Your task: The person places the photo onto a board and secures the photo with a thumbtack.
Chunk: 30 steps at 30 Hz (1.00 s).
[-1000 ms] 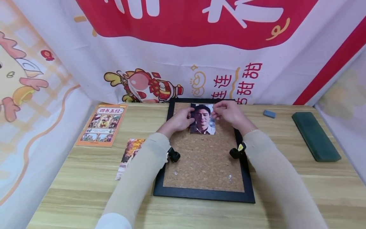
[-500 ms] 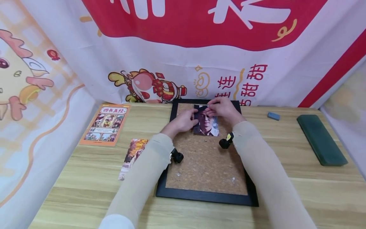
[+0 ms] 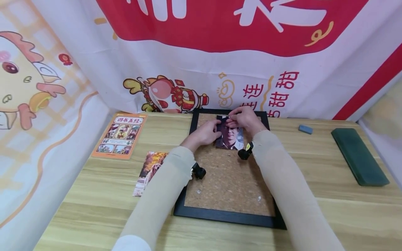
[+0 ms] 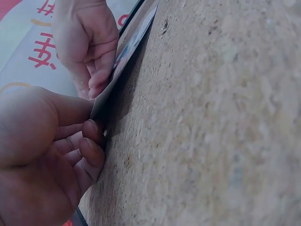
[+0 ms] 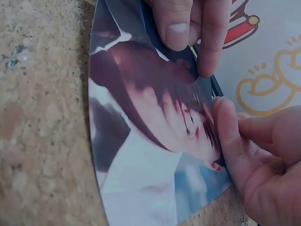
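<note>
In the head view, the portrait photo lies on the cork board, near that board's far edge, its long axis running roughly along the board's long sides. The left hand pinches the photo's left edge, so the photo lies to its right. The right hand is at the photo's far edge, with most of the photo nearer the person. Both hands are at the photo; neither is clearly nearer. Left of the cork board, on the table, are an orange booklet, headed 四书五经, and a dog picture partly covered by a sleeve. Beyond the board, red characters on the backdrop include 甜甜 and 连.

In the left wrist view, the left hand's thumb is above the photo's edge and its fingers are below, against the cork board. A shadowed gap separates part of the photo from the cork. A red 连 shows on the backdrop.

In the right wrist view, the right hand's fingers are bent and drawn together at the photo's top edge; I cannot tell whether they pinch that edge or something small. No brand is legible.
</note>
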Each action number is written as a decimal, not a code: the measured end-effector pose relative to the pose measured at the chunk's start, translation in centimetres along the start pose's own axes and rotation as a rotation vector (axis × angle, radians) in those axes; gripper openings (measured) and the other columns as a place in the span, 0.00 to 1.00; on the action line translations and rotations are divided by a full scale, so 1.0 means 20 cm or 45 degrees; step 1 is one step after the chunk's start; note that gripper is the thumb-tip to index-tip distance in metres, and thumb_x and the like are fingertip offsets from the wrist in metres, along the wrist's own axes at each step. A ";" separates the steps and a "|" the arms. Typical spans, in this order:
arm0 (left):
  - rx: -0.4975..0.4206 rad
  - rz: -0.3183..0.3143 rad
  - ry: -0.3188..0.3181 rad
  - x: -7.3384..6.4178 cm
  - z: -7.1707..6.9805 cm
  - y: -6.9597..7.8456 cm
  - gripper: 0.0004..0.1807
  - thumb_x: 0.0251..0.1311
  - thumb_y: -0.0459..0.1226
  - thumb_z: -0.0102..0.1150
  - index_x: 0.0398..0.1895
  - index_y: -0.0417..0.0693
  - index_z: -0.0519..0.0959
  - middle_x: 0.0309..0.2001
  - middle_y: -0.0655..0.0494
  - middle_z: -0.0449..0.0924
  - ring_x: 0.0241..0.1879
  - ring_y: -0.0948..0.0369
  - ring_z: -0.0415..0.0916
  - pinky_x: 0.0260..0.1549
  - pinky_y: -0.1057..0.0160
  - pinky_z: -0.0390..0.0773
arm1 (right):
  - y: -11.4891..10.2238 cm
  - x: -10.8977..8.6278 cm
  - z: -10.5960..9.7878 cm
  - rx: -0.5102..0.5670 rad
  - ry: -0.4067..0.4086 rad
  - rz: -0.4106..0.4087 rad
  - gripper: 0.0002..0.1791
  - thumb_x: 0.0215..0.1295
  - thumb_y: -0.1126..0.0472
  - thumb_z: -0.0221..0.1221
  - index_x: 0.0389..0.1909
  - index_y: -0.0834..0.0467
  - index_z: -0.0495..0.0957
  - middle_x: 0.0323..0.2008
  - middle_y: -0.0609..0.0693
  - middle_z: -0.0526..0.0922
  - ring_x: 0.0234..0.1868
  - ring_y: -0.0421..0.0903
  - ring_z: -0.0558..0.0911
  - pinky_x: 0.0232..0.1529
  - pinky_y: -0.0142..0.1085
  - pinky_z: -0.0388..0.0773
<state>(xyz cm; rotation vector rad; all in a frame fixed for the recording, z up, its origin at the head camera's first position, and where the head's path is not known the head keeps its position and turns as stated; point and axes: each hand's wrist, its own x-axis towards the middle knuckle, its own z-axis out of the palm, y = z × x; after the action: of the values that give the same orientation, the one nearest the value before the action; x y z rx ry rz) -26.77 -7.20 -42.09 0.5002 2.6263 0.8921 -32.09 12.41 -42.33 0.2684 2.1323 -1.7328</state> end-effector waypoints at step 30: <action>0.023 -0.018 -0.001 0.00 0.00 0.01 0.31 0.79 0.36 0.58 0.81 0.37 0.66 0.37 0.55 0.73 0.34 0.61 0.71 0.36 0.67 0.69 | -0.02 0.05 0.03 -0.134 -0.002 0.042 0.16 0.82 0.67 0.54 0.58 0.76 0.79 0.24 0.52 0.85 0.21 0.42 0.86 0.31 0.34 0.88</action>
<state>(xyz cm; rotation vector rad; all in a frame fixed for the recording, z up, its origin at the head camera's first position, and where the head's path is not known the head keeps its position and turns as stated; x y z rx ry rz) -26.66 -7.00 -41.96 0.4859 2.6360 0.8642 -32.96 11.75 -42.50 0.2718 2.1973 -1.5962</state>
